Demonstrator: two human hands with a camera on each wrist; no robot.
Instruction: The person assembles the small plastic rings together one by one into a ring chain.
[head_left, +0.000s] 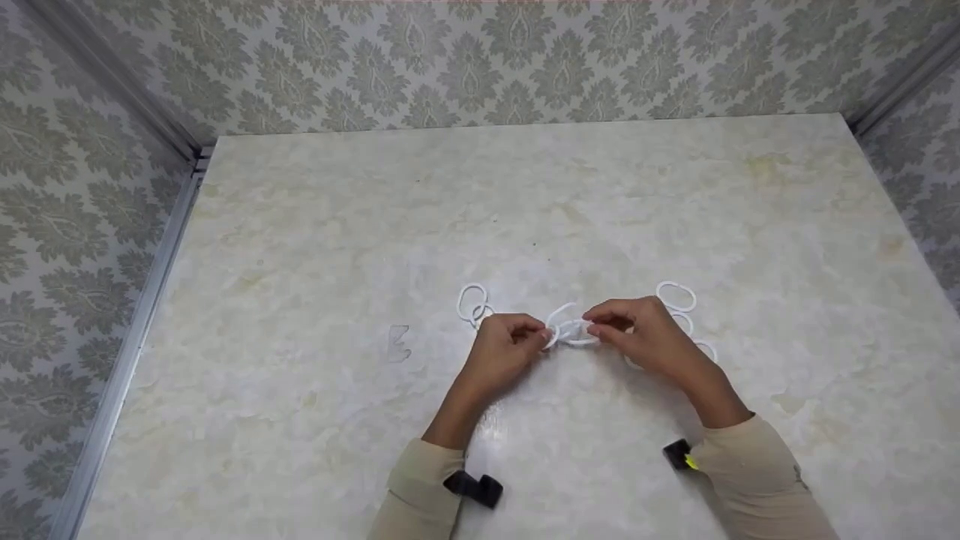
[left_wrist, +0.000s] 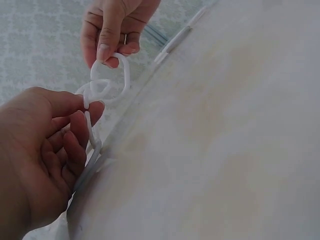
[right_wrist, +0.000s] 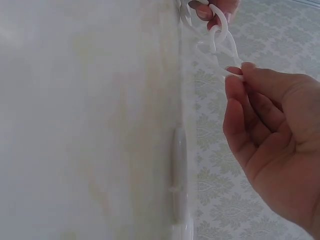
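Observation:
My left hand (head_left: 506, 349) pinches a white link (left_wrist: 86, 95) that has a gap in its loop, between thumb and forefinger. My right hand (head_left: 649, 330) pinches the edge of another white oval link (left_wrist: 127, 75) by its thumb and fingertips. In the right wrist view, the left-held link (right_wrist: 223, 20) passes through the right-held link (right_wrist: 233, 47). Further white links (left_wrist: 89, 125) hang below my left fingertips. Both hands are held close together over the table, and my fingers hide parts of the links.
On the marbled table (head_left: 300, 420), joined white links (head_left: 459, 302) lie just beyond my left hand. Several more white links (head_left: 658, 292) lie behind and beside my right hand. A clear flat piece with a jagged edge (head_left: 400, 343) lies to the left. Patterned walls border the table.

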